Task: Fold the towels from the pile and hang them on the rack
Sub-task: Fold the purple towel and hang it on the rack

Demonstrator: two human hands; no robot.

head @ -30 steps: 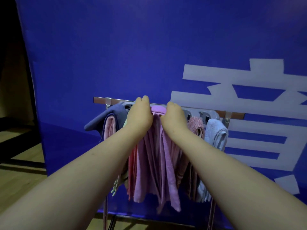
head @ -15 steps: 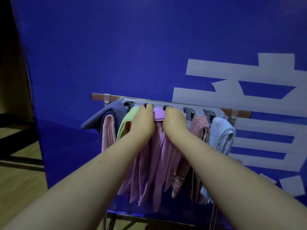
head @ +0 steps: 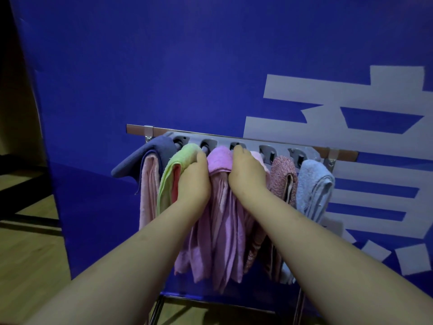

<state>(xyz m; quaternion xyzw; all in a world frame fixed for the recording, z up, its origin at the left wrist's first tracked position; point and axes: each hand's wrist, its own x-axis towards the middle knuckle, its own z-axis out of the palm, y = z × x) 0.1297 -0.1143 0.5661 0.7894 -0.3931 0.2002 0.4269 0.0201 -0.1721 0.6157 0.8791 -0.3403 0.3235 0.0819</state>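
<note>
**Friend:** Why is everything bunched up on that rack?

**Me:** The rack (head: 248, 142) has short arms poking out toward me from a grey plate. One towel is draped over each arm, so they hang side by side and touch. The lilac towel (head: 219, 158) sits on the middle arm, folded over it, with its long ends hanging down between my forearms.

**Friend:** And your hands?

**Me:** My left hand (head: 194, 181) is curled on that towel's left side, squeezed against the green towel (head: 180, 156). My right hand (head: 246, 174) is curled on its right side, with one finger reaching up to the root of the arm. I reckon I hold it at the fold to seat it evenly, so it won't slide off.

**Friend:** What's around you?

**Me:** A big blue banner (head: 164, 66) with white lettering stands right behind the rack, and there's a wooden floor (head: 28, 254) below. The pile is out of view.
</note>
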